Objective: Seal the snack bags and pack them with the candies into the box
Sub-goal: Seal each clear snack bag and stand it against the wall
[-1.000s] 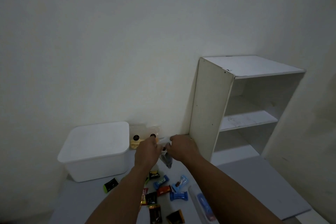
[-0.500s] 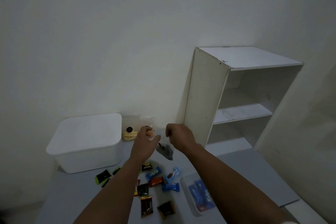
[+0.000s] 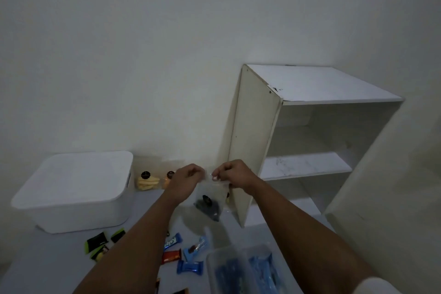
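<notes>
While both hands, left hand (image 3: 188, 178) and right hand (image 3: 232, 174), pinch the clear plastic snack bag of dark pieces (image 3: 210, 200) aloft near the tabletop's back edge, sealing seems underway; next, fingers should press along its top strip.

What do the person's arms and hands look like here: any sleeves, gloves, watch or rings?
Both forearms are bare up to the frame's bottom edge: no sleeves show. The left hand and right hand wear no gloves. No watch, band or ring shows on either wrist or the visible fingers; the dim, soft picture could hide a thin ring.
</notes>
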Motion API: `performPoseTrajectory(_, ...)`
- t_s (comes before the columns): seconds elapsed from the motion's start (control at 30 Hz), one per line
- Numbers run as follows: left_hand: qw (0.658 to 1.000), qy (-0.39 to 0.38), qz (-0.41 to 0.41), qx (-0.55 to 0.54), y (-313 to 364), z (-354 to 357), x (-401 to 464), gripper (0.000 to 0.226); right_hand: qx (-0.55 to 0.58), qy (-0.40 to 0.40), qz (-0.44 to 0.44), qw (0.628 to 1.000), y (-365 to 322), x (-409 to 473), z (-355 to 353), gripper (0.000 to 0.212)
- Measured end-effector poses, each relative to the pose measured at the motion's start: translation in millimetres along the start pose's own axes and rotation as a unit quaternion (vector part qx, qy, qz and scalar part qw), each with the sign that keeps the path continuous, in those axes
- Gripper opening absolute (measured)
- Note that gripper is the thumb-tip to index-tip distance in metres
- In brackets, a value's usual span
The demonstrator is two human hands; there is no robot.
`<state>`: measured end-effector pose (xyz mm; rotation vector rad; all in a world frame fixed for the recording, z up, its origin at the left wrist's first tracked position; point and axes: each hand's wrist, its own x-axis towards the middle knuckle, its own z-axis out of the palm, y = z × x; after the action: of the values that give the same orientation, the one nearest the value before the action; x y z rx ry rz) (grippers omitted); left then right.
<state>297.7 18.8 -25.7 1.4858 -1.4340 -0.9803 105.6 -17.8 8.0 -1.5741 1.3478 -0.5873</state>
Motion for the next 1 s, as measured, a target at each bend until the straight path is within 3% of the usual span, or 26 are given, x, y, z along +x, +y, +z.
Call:
performPoseTrajectory(0.2,0.999,0.046,0.022,-0.011,17,19,14,0.015,0.099,-0.047,0.003,0.994,-5,16,-33,0.023)
performPoseTrajectory(0.33,0.994,0.106,0.005,-0.001,21,20,14,0.019,0.078,-0.065,-0.094,0.990,-7,34,-35,0.035)
performPoseTrajectory(0.47,0.990,0.140,-0.035,-0.005,26,11,8,0.017,0.044,-0.103,-0.159,0.981,-12,46,-29,0.022)
performPoseTrajectory(1.0,0.995,0.079,-0.049,0.026,46,-8,1,0.016,-0.051,-0.154,-0.201,0.966,-34,61,-22,0.010)
